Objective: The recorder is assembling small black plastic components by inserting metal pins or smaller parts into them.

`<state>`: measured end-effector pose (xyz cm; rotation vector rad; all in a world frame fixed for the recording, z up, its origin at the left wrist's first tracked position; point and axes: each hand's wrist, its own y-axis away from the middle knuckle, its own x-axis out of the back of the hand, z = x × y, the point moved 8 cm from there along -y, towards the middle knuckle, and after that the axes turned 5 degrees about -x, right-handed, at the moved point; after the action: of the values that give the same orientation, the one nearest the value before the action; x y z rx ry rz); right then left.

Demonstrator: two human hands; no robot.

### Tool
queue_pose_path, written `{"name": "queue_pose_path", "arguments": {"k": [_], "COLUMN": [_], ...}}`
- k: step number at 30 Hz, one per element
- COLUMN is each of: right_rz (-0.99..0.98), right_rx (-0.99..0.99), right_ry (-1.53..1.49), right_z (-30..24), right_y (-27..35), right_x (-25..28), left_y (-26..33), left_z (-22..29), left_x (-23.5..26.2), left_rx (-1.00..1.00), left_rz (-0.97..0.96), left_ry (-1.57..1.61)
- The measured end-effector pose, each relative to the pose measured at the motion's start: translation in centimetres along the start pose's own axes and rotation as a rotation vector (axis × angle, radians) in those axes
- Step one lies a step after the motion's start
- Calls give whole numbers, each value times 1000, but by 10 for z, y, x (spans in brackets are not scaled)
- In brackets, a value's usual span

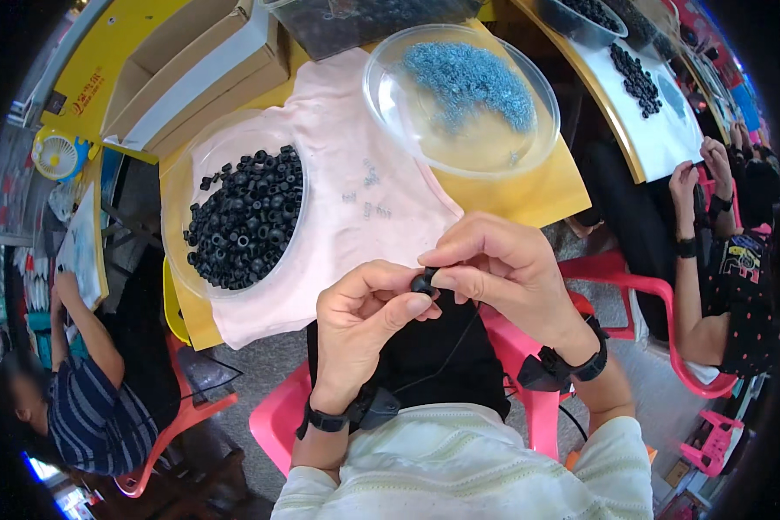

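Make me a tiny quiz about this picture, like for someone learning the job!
1. True or false: both hands pinch one small black part.
2. Which clear bowl holds black rings: (a) the left bowl or (b) the far bowl?
3. Fill in: the bowls sit on a ___ cloth.

Key: 1 true, between the left hand and right hand; 2 a; 3 pink.

Two clear round bowls are sitting at twelve o'clock; one pink cloth is lying beneath; two hands are pinching one small black ring.
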<state>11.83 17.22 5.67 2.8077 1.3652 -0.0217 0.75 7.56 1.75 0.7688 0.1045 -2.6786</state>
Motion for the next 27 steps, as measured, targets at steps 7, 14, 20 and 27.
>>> {"name": "queue_pose_path", "arguments": {"k": [7, 14, 20, 27], "right_rz": [4, 57, 64, 120], "right_rx": [-93, 306, 344, 366], "right_ry": [-84, 286, 414, 521], "right_z": [12, -10, -10, -10], "right_y": [-2, -4, 2, 8], "right_x": [-1, -2, -6, -11], "left_y": [-4, 0, 4, 5], "left_z": [-3, -32, -41, -44], "left_x": [5, 12, 18, 7], "left_rx": [-3, 216, 277, 318], "left_rz": [-19, 3, 6, 0], "left_ry": [-13, 337, 384, 463]}}
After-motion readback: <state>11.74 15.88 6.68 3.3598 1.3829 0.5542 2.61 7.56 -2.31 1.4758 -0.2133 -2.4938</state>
